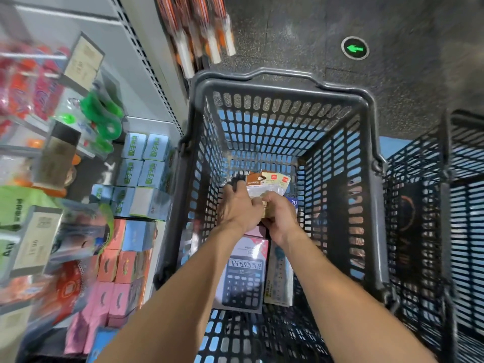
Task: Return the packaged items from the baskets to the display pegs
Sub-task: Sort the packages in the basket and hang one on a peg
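Fingers (271, 199) of the right hand (282, 218) curl over the lower edge of a small bunch of packets (269, 185). The left hand (239, 207) closes on the same bunch from its left side, fingertips hidden beneath. Both hands meet at frame centre, deep in the grey basket (366, 179), probably because loose, slippery packets gather better with two hands before a lift. Their card headers fan out just above the knuckles, towards the top of the frame, so the hang holes look free for threading onto pegs. Below the wrists a calculator box (245, 273) and a ruler pack (279, 280) lie on the basket floor, not yet picked. Green scissors (104, 119) hang on the blurred display at the left.
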